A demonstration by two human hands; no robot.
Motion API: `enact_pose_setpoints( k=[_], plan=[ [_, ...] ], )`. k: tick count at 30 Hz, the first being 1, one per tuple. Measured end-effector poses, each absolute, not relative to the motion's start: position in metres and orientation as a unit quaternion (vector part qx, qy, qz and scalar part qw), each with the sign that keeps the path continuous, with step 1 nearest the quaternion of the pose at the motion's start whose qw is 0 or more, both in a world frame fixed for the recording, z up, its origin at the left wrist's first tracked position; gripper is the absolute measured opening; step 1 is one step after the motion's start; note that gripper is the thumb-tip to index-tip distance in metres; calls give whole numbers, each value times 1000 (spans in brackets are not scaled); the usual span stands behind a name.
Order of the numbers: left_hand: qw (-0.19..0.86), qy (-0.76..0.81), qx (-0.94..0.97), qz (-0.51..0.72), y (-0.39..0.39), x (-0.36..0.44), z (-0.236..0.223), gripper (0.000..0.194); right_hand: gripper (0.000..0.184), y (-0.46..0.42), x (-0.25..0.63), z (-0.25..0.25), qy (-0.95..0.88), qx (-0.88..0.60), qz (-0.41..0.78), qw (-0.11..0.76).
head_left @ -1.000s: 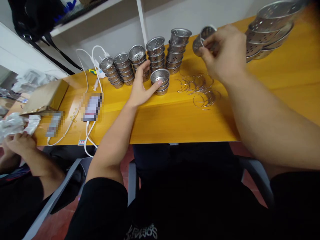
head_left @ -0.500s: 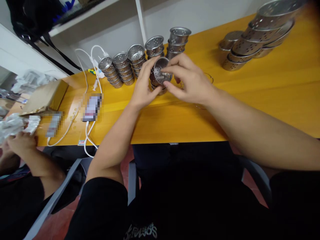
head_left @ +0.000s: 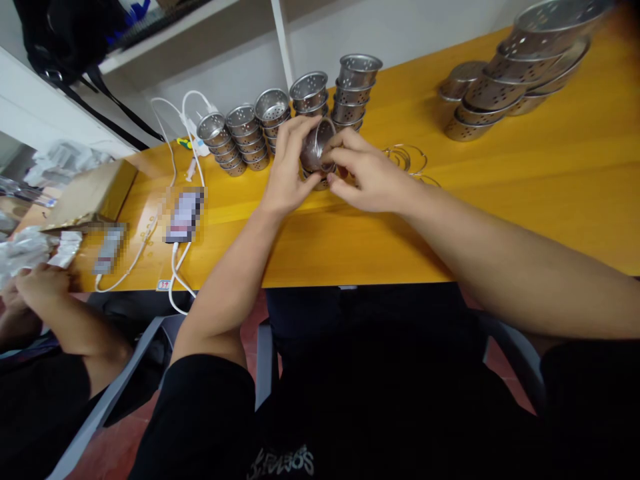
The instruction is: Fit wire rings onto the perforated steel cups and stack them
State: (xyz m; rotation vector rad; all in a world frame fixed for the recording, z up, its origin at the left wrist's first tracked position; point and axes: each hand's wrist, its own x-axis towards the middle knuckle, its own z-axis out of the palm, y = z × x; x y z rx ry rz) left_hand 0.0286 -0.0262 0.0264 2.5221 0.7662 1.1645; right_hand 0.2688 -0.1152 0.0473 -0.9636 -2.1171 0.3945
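A small perforated metal cup (head_left: 311, 150) is tilted so that its mouth faces right, toward my right hand. My left hand (head_left: 289, 167) holds it from the left, fingers over the far side and thumb low in front. Bent fingers of my right hand (head_left: 365, 170) grip at the rim and mouth; part of the opening is hidden behind them. Directly below, another metal cup (head_left: 323, 183) shows only in part. Thin wire rings (head_left: 399, 157) lie on the table just beyond my right hand.
Stacks of perforated cups (head_left: 243, 133) line the back of the yellow table (head_left: 350, 253). More stacked cups (head_left: 487, 93) lean at the right. A phone (head_left: 184, 215) with white cables and a cardboard box (head_left: 95, 193) are left. A co-worker's hands (head_left: 40, 287) show far left.
The cup has turned, its mouth swinging from facing me to the right. My right hand has shifted slightly left and down, uncovering more wire rings. My left hand stays around the cup.
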Motion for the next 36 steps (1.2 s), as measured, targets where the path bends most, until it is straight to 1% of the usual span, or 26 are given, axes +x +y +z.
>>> enact_pose_setpoints(
  k=[3,9,11,14,16,19,22,28,32,34,36],
  plan=[
    [128,266,865,405,-26,29,26,85,33,-115,272,49,-811,-391,166,402],
    [121,259,866,410,-25,29,28,75,57,-108,277,49,-759,-434,171,455],
    [119,254,870,406,-26,30,28,75,64,-102,277,46,-743,-429,203,472],
    [112,253,872,403,-27,29,29,75,71,-95,275,43,-708,-393,285,513],
    [106,251,876,398,-27,29,30,74,71,-94,274,44,-679,-373,342,532],
    [109,246,883,385,-27,29,30,74,65,-96,275,48,-635,-362,419,539],
    [131,259,881,374,-28,29,30,73,65,-98,276,51,-599,-359,468,541],
    [111,244,889,372,-26,29,30,73,67,-94,280,49,-580,-353,487,550],
    [88,254,883,386,-21,24,29,75,68,-95,278,53,-578,-320,472,583],
    [77,269,866,414,-16,20,26,82,65,-96,278,57,-566,-282,501,591],
    [87,290,838,454,-7,14,18,95,63,-93,283,58,-555,-258,518,598]
  ],
)
